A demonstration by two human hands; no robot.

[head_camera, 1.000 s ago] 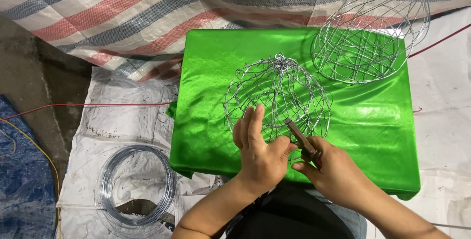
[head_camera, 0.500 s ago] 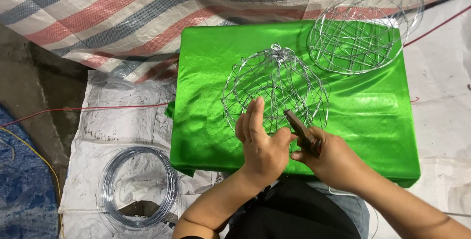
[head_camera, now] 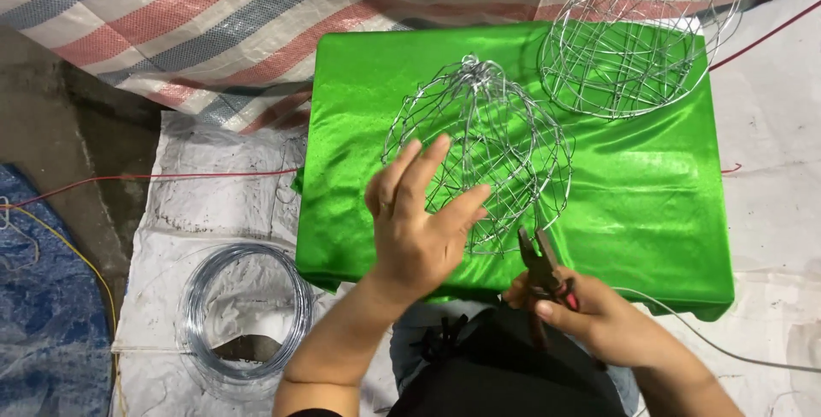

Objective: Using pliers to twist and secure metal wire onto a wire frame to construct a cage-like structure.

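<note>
Wire cage sits mid-table on the green cloth, dome knot toward the far edge. My left hand rests on its near-left side, fingers spread and gripping nothing — my right hand, closed around pliers, hangs off the near edge, jaws pointing at the cage's rim.

Shiny satin-like green cloth covers the table, smooth with soft creases. The wire frame on it is thin bright metal, like the second frame and the wire coil. The pliers are dull dark metal. The striped tarp looks woven plastic, matt.
</note>
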